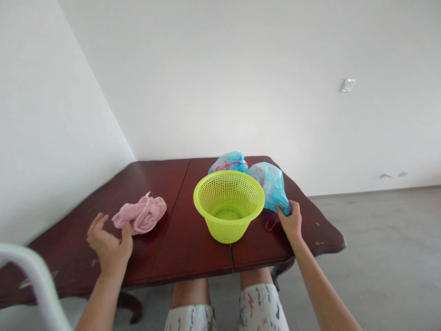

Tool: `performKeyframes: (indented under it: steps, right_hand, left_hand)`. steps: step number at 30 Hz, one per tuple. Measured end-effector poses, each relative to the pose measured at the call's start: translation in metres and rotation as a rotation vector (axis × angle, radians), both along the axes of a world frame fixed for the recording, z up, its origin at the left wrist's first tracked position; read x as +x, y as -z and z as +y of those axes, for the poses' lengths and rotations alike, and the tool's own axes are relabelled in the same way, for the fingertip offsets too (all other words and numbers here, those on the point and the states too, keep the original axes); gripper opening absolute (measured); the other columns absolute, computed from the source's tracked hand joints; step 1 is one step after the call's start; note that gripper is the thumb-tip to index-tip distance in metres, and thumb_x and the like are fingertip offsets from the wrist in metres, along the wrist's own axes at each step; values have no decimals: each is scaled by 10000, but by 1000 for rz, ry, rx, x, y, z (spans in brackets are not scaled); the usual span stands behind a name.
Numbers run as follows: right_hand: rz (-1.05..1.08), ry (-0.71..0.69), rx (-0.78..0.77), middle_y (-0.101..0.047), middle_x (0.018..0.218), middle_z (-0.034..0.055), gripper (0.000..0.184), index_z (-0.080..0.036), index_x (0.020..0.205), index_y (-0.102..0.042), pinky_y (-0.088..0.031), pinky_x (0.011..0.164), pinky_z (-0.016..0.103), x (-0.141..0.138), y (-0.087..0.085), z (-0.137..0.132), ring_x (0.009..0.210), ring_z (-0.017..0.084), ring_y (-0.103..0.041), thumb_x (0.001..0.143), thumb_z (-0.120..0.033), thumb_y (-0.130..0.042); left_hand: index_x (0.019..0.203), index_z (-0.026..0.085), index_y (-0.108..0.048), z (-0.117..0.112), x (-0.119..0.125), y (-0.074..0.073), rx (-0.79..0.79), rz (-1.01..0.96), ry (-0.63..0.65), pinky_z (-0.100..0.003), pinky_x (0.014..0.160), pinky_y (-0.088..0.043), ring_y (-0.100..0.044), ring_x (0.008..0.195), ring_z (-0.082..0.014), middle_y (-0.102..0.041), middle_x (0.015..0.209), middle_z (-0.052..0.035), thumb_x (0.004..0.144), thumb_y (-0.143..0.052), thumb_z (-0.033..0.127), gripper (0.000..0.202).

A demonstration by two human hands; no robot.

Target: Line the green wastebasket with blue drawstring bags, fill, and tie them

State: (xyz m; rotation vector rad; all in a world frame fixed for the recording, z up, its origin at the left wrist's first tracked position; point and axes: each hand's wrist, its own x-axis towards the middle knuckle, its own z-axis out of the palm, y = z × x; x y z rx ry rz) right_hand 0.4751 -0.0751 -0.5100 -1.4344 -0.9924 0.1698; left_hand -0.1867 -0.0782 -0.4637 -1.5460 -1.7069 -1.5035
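Observation:
My left hand (109, 243) hovers over the dark wooden table (179, 257), fingers loosely spread and holding nothing, just in front of a crumpled pink cloth (141, 214). My right hand (291, 220) is closed on the neck of a blue drawstring bag (272, 186) with a red cord, to the right of a lime-green plastic basket (228, 204). The basket stands upright in the middle of the table and looks empty. A second blue bag (229, 162) lies behind the basket.
The table stands in a corner, white walls to the left and behind. A white chair rail (37, 280) curves in at the lower left. My knees (223, 294) show under the table's front edge. Grey floor (379, 248) lies to the right.

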Motion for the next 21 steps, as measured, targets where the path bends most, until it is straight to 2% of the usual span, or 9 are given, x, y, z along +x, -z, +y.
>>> performKeyframes:
  steps: [2, 5, 8, 10, 13, 14, 16, 19, 21]
  right_hand:
    - [72, -57, 6, -777, 1028, 54, 702, -243, 1229, -667, -625, 827, 423, -6, -5, -16, 884, 268, -718, 816, -739, -943]
    - [208, -151, -10, -787, 962, 39, 685, -252, 1225, -677, -649, 691, 377, -11, -16, -53, 786, 251, -730, 883, -798, -908]
    - [316, -245, -23, -780, 911, 29, 595, -252, 1115, -721, -661, 654, 341, -17, -30, -96, 744, 230, -727, 938, -798, -878]
    - [386, -343, -47, -794, 915, 38, 557, -250, 1143, -758, -683, 664, 354, -25, -40, -122, 740, 237, -749, 975, -773, -848]
    - [513, -554, -102, -825, 961, 47, 587, -256, 1381, -757, -708, 661, 388, -47, -56, -152, 730, 257, -788, 1012, -704, -845]
    - [521, -611, -110, -830, 971, 44, 595, -259, 1426, -745, -714, 681, 386, -57, -62, -158, 738, 252, -795, 1019, -678, -860]
    - [443, -688, -113, -828, 978, 34, 532, -257, 1389, -757, -716, 738, 361, -78, -74, -166, 770, 225, -792, 1041, -641, -877]
    - [247, -832, -167, -815, 996, 35, 387, -234, 1220, -778, -704, 817, 323, -107, -94, -168, 866, 203, -780, 1121, -607, -810]
    - [142, -900, -200, -801, 984, 33, 349, -227, 1162, -782, -686, 806, 301, -120, -105, -167, 875, 194, -756, 1177, -573, -738]
  left_hand:
    - [1335, 127, -603, -4, 0, -6, 10, 15, 13, -733, 1353, -455, -635, 1553, -521, -690, 1571, -273, 962, -755, 449, 516]
    - [1104, 136, -702, -14, 2, -9, 32, 86, 52, -656, 1121, -636, -803, 1138, -447, -811, 1189, -258, 872, -808, 458, 411]
    - [958, 186, -721, -36, 20, -4, 138, 123, 138, -568, 844, -695, -789, 808, -362, -806, 903, -165, 828, -821, 430, 293]
    - [935, 210, -730, -60, 48, -4, 197, 94, 290, -471, 696, -682, -760, 675, -294, -801, 819, -94, 806, -850, 351, 225]
    - [984, 260, -772, -100, 111, -20, 124, 56, 682, -407, 635, -663, -786, 684, -270, -838, 834, -43, 880, -824, 190, 136]
    - [1022, 280, -802, -111, 136, -31, 46, 97, 819, -405, 676, -675, -802, 708, -265, -851, 849, -36, 907, -819, 147, 177]
    - [1175, 322, -850, -127, 185, -57, -113, 179, 1050, -390, 764, -682, -831, 766, -251, -892, 940, -36, 929, -858, 123, 317]
    - [1375, 330, -828, -132, 246, -87, -480, 92, 1165, -386, 911, -673, -866, 978, -270, -909, 1163, -82, 1045, -851, 237, 344]
    - [1323, 303, -836, -130, 272, -92, -630, -65, 1210, -387, 965, -662, -865, 1057, -282, -904, 1210, -98, 1107, -821, 344, 220]
